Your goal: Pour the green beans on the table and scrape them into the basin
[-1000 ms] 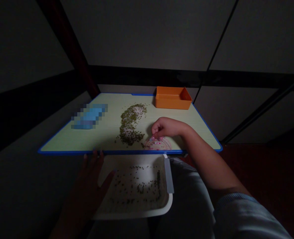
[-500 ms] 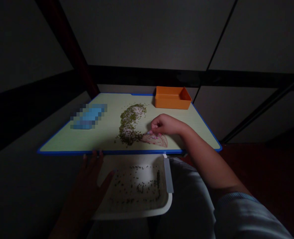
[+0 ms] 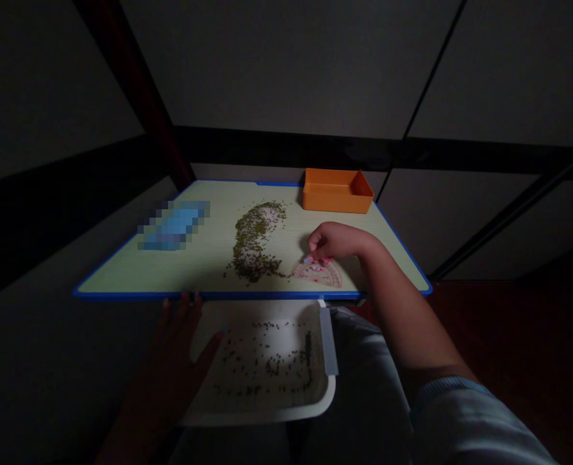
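My right hand (image 3: 333, 242) is closed in a pinch on a clear pink protractor (image 3: 322, 274), which lies low over the tabletop with its curved side to the right. Just left of the protractor, small green beans (image 3: 252, 239) that look like mung beans spread in a curved heap, with a thin trail near its tip. My left hand (image 3: 177, 342) is open, fingers apart, in shadow over the left side of a white plastic container (image 3: 310, 410). Its fingertips reach the table's front edge. Scattered beans lie in the container, below the table edge.
The pale tabletop (image 3: 208, 271) has a blue rim. An orange open box (image 3: 337, 200) stands at its back right corner. A blurred-out blue item (image 3: 174, 226) lies at the left. Cabinet panels (image 3: 286, 77) rise behind the table.
My right hand and the protractor have moved a little to the right, away from the bean heap; a thin trail of beans now shows there. My left hand stays put.
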Demonstrator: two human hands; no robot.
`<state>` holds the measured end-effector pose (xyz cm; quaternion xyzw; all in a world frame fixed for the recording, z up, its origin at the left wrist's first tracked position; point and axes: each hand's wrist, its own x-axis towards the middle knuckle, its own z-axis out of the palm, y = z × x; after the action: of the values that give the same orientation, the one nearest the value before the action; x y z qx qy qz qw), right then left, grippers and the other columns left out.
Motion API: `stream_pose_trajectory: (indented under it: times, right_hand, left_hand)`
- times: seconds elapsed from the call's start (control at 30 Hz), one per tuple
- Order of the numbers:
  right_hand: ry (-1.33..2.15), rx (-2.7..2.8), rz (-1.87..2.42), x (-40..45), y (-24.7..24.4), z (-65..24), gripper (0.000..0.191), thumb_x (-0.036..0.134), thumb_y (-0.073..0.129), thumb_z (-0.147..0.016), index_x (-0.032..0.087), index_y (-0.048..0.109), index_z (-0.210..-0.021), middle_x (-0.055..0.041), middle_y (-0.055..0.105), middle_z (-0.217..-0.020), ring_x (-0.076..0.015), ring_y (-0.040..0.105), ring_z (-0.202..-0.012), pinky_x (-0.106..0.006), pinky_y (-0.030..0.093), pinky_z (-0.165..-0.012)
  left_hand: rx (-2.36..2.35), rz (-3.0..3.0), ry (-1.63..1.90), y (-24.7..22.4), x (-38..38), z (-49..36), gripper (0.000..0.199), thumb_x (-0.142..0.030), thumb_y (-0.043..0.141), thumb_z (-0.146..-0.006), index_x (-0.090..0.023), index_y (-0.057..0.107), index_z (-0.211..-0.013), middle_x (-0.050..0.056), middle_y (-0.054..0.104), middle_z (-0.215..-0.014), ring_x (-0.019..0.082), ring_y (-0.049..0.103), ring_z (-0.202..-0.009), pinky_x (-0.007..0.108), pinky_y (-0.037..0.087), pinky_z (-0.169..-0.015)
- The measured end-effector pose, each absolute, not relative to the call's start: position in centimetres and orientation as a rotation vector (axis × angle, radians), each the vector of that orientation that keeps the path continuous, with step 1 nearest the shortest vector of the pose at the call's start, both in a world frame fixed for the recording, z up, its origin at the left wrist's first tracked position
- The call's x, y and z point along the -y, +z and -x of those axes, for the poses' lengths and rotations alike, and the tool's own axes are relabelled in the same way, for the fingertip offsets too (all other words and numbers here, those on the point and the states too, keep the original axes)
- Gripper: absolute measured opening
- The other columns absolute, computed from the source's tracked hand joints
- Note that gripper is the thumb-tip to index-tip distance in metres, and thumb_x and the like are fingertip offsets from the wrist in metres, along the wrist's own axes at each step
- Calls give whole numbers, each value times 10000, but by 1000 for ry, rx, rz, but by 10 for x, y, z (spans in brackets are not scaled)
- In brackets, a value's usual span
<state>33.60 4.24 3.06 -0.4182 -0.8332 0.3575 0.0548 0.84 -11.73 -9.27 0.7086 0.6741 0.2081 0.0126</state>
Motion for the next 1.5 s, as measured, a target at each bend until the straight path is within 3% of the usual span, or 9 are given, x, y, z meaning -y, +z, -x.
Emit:
stream_pose_trajectory:
  times: [0.3, 0.6, 0.93, 1.1, 1.5]
  right_hand:
    - [850, 2545, 1320, -44, 28, -330, 110, 174, 601, -744, 130, 657, -660, 13, 616, -573, -90, 499, -538, -239, 325, -586]
    - [1185, 2529, 1095, -43, 23, -326, 167, 262, 652, -745, 138, 617, -638, 35, 578, -522, -86, 491, -508, -241, 350, -594]
    - [1231, 2537, 1141, -44, 35, -345, 151, 253, 652, -742, 136, 656, -646, 27, 606, -548, -80, 491, -520, -234, 357, -583]
    - [1052, 2553, 1339, -44, 36, -345, 119, 168, 617, -745, 138, 657, -637, 23, 609, -536, -80, 488, -491, -236, 344, -563]
    - [710, 2543, 1456, -46, 33, -337, 135, 182, 610, -774, 116, 707, -707, -28, 652, -606, -101, 500, -530, -262, 327, -583]
  left_hand:
    - [-2083, -2218, 695, -94, 117, -7, 748, -594, 398, -835, -249, 252, -1482, 96, 251, -1609, 342, 94, -1503, 584, 272, -1174]
    - [-2073, -2252, 692, -94, 117, -7, 749, -594, 389, -837, -255, 234, -1487, 90, 241, -1613, 340, 98, -1504, 588, 272, -1173]
    - [-2084, -2222, 653, -94, 118, -7, 750, -591, 385, -840, -254, 222, -1491, 88, 225, -1618, 338, 81, -1506, 583, 270, -1174]
    - [-2089, -2227, 661, -92, 118, -9, 741, -581, 398, -840, -250, 241, -1484, 89, 236, -1615, 332, 99, -1505, 571, 268, -1177]
    - [-2084, -2192, 663, -90, 120, -9, 744, -590, 383, -844, -246, 238, -1487, 89, 235, -1615, 334, 79, -1507, 585, 262, -1178]
